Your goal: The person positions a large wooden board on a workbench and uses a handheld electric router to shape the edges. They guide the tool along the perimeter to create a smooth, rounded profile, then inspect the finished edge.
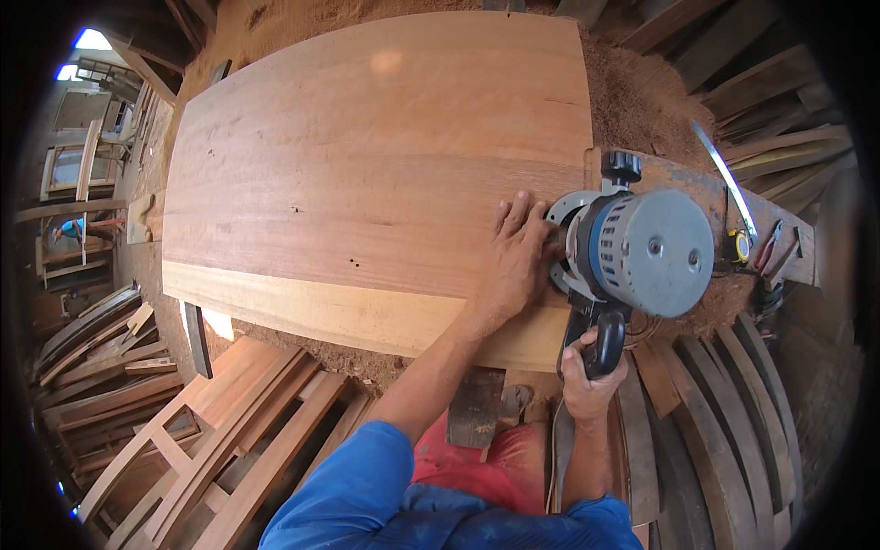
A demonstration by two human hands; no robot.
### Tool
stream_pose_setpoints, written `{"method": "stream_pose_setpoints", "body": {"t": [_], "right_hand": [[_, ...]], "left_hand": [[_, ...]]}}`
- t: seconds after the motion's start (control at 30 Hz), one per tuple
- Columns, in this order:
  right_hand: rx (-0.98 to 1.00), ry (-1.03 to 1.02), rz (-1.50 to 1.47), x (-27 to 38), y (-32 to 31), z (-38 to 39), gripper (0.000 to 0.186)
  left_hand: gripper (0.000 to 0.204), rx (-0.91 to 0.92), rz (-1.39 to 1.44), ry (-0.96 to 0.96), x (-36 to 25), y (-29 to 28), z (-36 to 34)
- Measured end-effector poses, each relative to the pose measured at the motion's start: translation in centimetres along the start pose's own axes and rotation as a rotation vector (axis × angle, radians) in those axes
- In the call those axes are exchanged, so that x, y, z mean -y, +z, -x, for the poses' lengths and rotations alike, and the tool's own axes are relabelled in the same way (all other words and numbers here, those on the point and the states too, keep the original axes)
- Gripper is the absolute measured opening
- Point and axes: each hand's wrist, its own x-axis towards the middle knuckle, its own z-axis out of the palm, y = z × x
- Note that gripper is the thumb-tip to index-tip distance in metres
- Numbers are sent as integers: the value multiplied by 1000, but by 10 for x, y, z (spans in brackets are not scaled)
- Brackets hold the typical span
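A wood router (pixel 632 247) with a round grey motor housing, a blue band and a black knob sits at the right end of a large wooden panel (pixel 367 165). My right hand (pixel 591 376) is closed round the router's black handle (pixel 607 344). My left hand (pixel 515 252) lies on the panel right beside the router's base, its fingers stretched away from me. Its thumb side is against the base; the router partly hides it. A paler strip (pixel 367 316) runs along the panel's near edge. The router's bit is hidden from view.
On a board (pixel 797 247) at the right lie a tape measure (pixel 738 246), pliers (pixel 770 247) and a long metal strip (pixel 724 174). Curved planks (pixel 706 431) stand near right; a wooden frame (pixel 202 440) leans near left. Sawdust (pixel 632 92) covers the ground. Another person (pixel 69 229) is far left.
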Motion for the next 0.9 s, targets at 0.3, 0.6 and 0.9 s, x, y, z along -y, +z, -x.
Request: {"method": "stream_pose_setpoints", "body": {"t": [0.3, 0.6, 0.9], "right_hand": [[33, -96, 21, -9, -7, 28, 23], [-16, -77, -75, 0, 10, -47, 17], [17, -99, -141, 12, 24, -111, 16]], "left_hand": [[30, 19, 1, -26, -13, -5, 25], [31, -51, 73, -12, 6, -1, -46], [25, -195, -23, 64, 34, 15, -106]]}}
